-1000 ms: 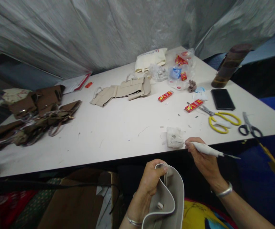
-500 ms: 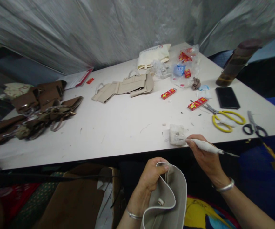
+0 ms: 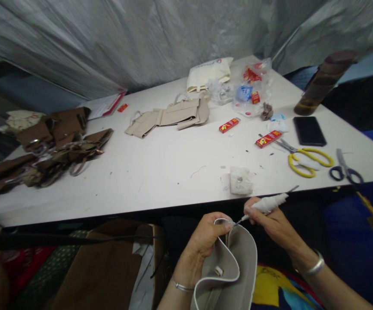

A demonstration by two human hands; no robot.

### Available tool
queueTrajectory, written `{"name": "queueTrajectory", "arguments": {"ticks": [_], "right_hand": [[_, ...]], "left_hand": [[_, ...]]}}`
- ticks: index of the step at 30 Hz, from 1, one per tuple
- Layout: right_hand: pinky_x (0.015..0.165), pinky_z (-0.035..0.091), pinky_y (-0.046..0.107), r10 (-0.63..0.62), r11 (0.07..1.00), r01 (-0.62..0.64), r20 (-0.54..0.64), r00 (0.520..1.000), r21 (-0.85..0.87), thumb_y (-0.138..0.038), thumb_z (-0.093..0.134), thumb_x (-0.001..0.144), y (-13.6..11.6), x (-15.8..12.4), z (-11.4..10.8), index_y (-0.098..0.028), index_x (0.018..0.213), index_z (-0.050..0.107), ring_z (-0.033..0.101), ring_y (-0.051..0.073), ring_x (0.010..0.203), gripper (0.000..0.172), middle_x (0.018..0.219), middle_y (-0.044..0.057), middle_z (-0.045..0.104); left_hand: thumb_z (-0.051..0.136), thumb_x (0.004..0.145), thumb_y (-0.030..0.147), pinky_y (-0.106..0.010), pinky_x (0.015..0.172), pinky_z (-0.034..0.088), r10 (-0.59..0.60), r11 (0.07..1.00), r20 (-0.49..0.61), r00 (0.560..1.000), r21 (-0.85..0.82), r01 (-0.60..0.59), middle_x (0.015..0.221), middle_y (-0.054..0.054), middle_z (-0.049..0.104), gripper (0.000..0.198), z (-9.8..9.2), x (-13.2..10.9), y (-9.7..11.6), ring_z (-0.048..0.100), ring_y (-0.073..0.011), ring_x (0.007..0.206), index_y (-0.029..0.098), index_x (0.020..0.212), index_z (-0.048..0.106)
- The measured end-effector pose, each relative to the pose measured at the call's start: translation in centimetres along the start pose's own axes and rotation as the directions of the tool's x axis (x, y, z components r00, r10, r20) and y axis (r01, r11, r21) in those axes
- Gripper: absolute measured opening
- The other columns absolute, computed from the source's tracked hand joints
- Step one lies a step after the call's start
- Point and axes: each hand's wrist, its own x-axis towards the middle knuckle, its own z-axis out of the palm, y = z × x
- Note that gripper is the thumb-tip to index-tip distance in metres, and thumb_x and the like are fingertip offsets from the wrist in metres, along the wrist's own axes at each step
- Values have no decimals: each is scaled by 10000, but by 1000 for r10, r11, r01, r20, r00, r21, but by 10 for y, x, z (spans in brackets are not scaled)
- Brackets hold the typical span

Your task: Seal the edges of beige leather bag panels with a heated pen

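Observation:
My left hand point(image 3: 210, 234) grips the upper edge of a light beige bag point(image 3: 246, 258), which hangs open below the table's front edge with its pale rim bent into curves. My right hand point(image 3: 268, 219) holds a tool with a white-wrapped handle point(image 3: 267, 204) and a thin pointed tip. That tip is at the bag's rim, close beside my left thumb. From the handle's other end a thin dark rod sticks out. A stained white pad point(image 3: 240, 181) lies on the table just beyond my right hand.
On the white table point(image 3: 160, 172) lie yellow-handled scissors point(image 3: 309, 161), black scissors point(image 3: 346, 170), a phone point(image 3: 309, 131), red boxes point(image 3: 268, 139) and beige bag pieces point(image 3: 176, 115). A bottle point(image 3: 325, 84) stands at right. Brown bags point(image 3: 60, 142) are heaped left; a cardboard box point(image 3: 99, 271) sits below.
My right hand has moved from the white pad down and left, bringing the tool's tip to the bag's rim. My left hand keeps its hold with little movement.

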Motion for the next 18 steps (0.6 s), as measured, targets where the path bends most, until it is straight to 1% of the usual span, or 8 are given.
{"name": "queueTrajectory", "arguments": {"ticks": [4, 9, 14, 16, 17, 18], "right_hand": [[611, 429, 286, -13, 1000, 13, 7, 1000, -14, -538, 654, 980, -4, 1, 3, -207, 861, 656, 538, 162, 642, 352, 675, -16, 583], [632, 438, 289, -8, 999, 8, 3, 1000, -37, -511, 640, 993, -4, 4, 8, -206, 860, 653, 538, 163, 660, 333, 691, -18, 575], [615, 443, 286, -40, 995, 39, -3, 999, -90, -499, 629, 1013, -2, -1, 10, -215, 856, 641, 529, 166, 673, 325, 712, -16, 559], [634, 471, 284, -90, 988, 93, 29, 996, -125, -464, 603, 1044, 0, -7, 9, -215, 867, 644, 562, 167, 701, 307, 759, -2, 593], [650, 482, 286, -143, 975, 153, 70, 987, -159, -433, 591, 1058, 0, -9, 9, -215, 875, 649, 579, 167, 717, 291, 788, 7, 617], [662, 486, 291, -222, 948, 243, 122, 967, -204, -398, 585, 1068, 0, -11, 8, -215, 883, 657, 590, 168, 725, 270, 807, 16, 640]], "left_hand": [[974, 518, 365, -279, 679, 395, -4, 1000, 2, 1000, -11, 4, 707, -22, 667, 429, 1, 0, -2, 539, -138, 662, 124, 786, 742], [957, 508, 336, -271, 680, 386, 27, 999, -68, 997, -19, -29, 679, -10, 648, 409, 4, 2, -6, 519, -126, 652, 117, 763, 724], [916, 505, 272, -273, 659, 390, 19, 996, -118, 993, -87, -29, 663, 1, 641, 365, 5, 4, -8, 525, -128, 624, 130, 769, 707], [902, 509, 255, -271, 641, 387, 5, 992, -115, 993, -122, -19, 653, 6, 634, 342, 4, 5, -8, 520, -126, 610, 138, 758, 699], [897, 507, 246, -269, 633, 386, 0, 990, -113, 994, -137, -16, 648, 7, 633, 331, 4, 5, -8, 518, -125, 605, 140, 746, 694], [892, 502, 237, -268, 627, 385, -1, 989, -109, 994, -149, -15, 643, 8, 630, 322, 4, 6, -8, 515, -124, 600, 141, 733, 689]]}}
